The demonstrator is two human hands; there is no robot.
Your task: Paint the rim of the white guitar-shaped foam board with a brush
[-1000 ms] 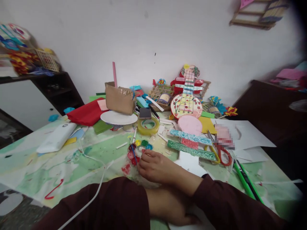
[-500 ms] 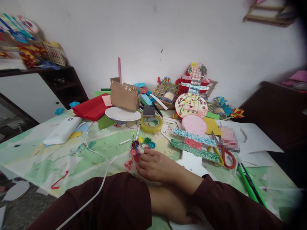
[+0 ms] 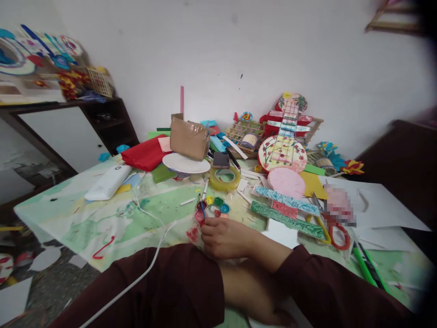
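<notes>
My right hand is closed, its fingers curled around the lower end of a thin blue paintbrush, which points up over the paint palette. Small round wells of red, pink, yellow, green, blue and white paint make up the palette, just beyond my fingers. Crossing beneath the right forearm, my left hand rests low at the bottom edge over a white sheet or cutout. Its fingers are mostly hidden by the right sleeve and shadow. A red paint smear marks the cover left of my right hand.
A painted paper guitar leans at the back. Right of the palette lie painted strips, scissors and a green-black cutter. Tape, a phone and a cardboard box stand behind. A white cable crosses the left.
The view has turned slightly left, so everything sits farther right in the picture. My right hand stays by the palette with the brush; my left hand remains low under the right arm.
</notes>
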